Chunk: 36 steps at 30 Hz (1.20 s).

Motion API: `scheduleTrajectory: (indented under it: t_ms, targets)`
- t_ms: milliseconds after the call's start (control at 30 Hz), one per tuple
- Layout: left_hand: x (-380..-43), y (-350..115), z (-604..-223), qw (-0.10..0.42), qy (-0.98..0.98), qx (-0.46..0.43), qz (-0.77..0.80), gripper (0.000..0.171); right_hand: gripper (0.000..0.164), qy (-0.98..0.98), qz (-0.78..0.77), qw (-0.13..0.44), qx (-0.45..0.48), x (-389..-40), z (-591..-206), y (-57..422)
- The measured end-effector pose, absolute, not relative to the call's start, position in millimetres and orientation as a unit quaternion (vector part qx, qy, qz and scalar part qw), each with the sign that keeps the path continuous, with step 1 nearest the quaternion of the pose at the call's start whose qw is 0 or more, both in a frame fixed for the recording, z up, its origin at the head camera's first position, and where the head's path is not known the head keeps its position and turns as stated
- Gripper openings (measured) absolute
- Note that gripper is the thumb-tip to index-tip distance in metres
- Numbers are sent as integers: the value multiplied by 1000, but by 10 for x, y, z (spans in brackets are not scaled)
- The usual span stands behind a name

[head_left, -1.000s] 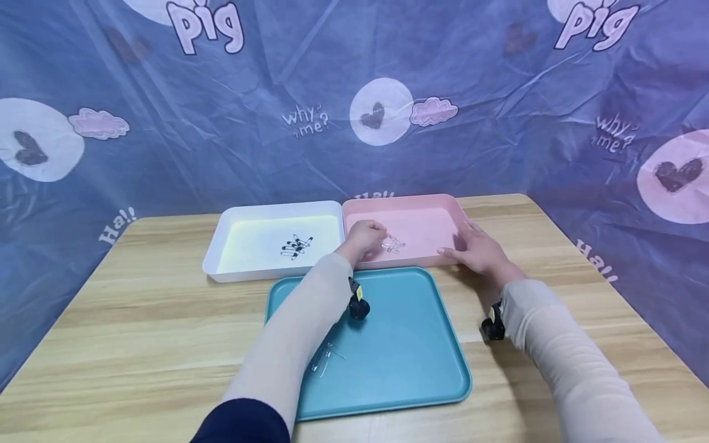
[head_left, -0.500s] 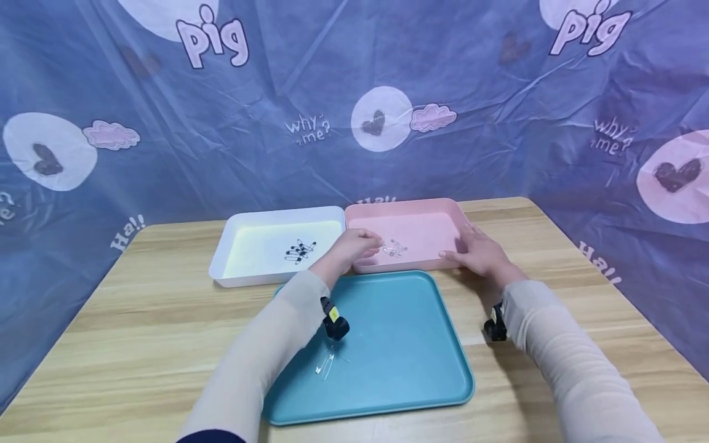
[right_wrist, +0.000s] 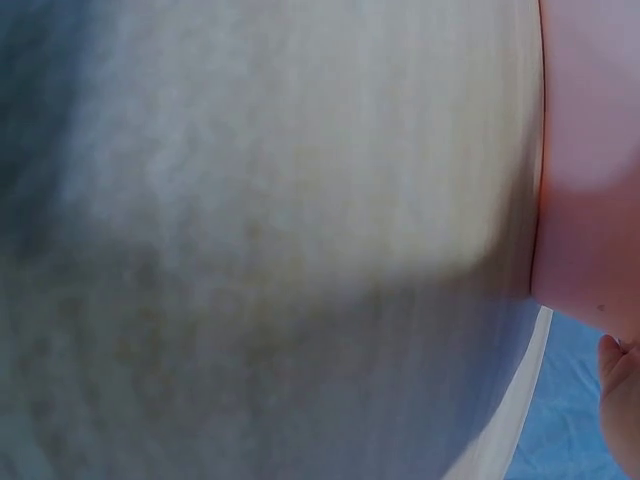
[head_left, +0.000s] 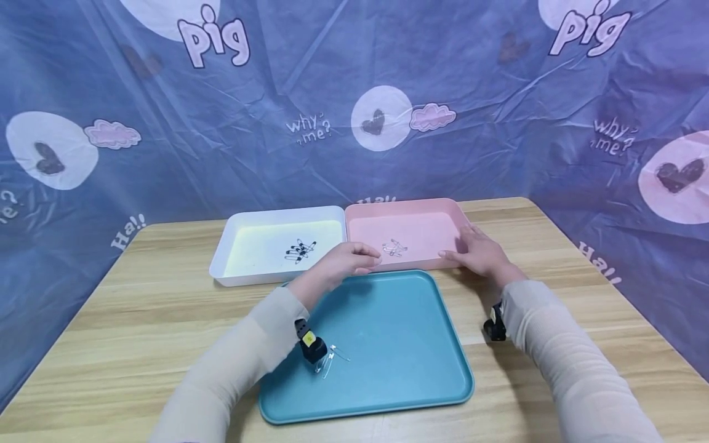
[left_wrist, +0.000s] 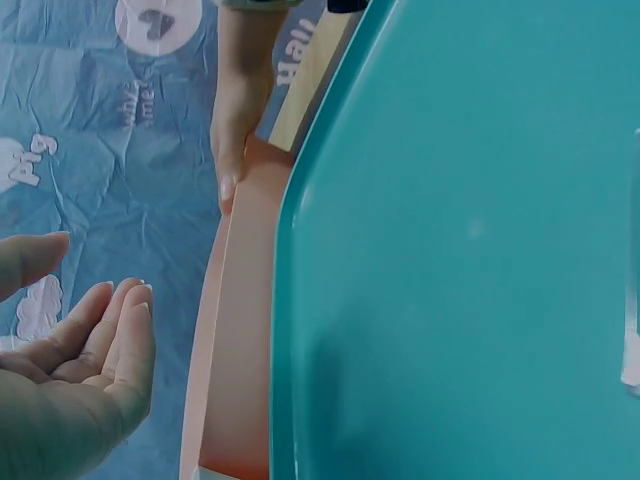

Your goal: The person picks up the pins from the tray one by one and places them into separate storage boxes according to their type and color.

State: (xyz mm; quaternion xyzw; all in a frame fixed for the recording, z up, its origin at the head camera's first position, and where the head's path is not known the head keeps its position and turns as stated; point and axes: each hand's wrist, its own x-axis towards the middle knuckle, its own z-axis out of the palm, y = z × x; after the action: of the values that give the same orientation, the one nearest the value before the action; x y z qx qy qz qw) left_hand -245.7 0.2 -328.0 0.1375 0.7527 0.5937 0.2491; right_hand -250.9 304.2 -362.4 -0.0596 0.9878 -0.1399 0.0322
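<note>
My left hand (head_left: 346, 263) hovers over the front left corner of the pink tray (head_left: 410, 227), nothing in its grasp; the left wrist view shows thumb and fingertips apart. My right hand (head_left: 480, 252) holds the pink tray's front right corner, thumb along the front rim and fingers over the right side. Inside that tray lies a small heap of silver safety pins (head_left: 394, 248). Black-headed safety pins (head_left: 300, 251) lie in the white tray (head_left: 224, 261) beside it. A few silver safety pins (head_left: 329, 360) rest on the teal tray (head_left: 388, 344), partly hidden by the left wrist camera.
The wooden table (head_left: 127, 332) carries all three trays, the teal one in front of the other two. A blue printed cloth (head_left: 249, 160) hangs behind and beside the table.
My left hand has drawn back from the silver safety pins in the pink tray, toward the left and nearer me, and its fingers have loosened. My right hand stays at the tray's corner.
</note>
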Motion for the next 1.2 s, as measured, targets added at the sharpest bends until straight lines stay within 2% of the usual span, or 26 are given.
scheduleTrajectory:
  t_ms: [600,900,1200]
  targets:
    - [-2203,-515,-3385,296,764,160,551,34,97,988,-137,31,-60,-2529,-3662,3063]
    - [-2101,-732,-3524,319,761,174,538,33,97,988,-141,35,-55,-2531,-3671,3063]
    - [-1972,-762,-3666,349,753,169,532,29,97,987,-145,35,-56,-2535,-3666,3055]
